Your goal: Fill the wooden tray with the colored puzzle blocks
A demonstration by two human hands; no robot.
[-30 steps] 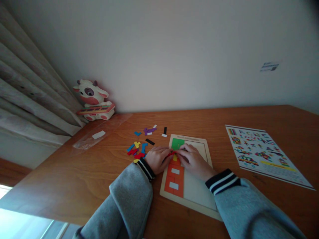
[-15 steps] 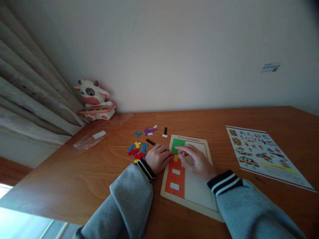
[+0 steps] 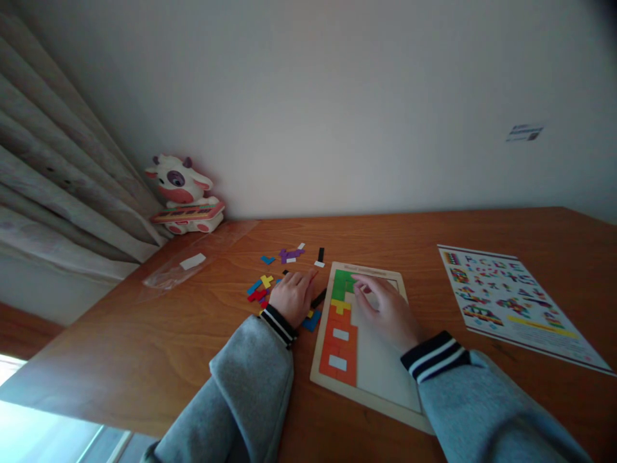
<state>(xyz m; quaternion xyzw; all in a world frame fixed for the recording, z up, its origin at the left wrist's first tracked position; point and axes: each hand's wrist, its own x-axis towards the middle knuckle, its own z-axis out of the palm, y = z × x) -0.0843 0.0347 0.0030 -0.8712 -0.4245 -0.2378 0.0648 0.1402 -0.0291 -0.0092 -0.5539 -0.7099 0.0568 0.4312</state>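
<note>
My left hand [image 3: 292, 298] is left of the wooden puzzle board [image 3: 371, 402], above the loose puzzle pieces. Its fingers are close together, with a trace of red at their tips; I cannot make out what they hold. Over the board, my right hand [image 3: 388, 315] has its thumb and forefinger slightly apart at the edge of the green pieces [image 3: 343, 280], with nothing visible between them. Below the green lie a yellow piece [image 3: 340, 307] and orange-red pieces [image 3: 346, 347] around white ones [image 3: 338, 363]. A blue piece [image 3: 312, 321] and a black strip [image 3: 319, 298] lie beside the left hand.
Several loose pieces, including a purple one [image 3: 291, 254] and a yellow one [image 3: 266, 281], lie on the wooden table [image 3: 202, 341]. A printed sheet [image 3: 515, 302] is at right. Clear plastic wrapping [image 3: 168, 276] and a cow toy [image 3: 186, 193] are at left.
My left hand has drawn back from the board to the left, uncovering the blue piece and black strip. My right hand has shifted slightly right, and more green and the yellow piece show.
</note>
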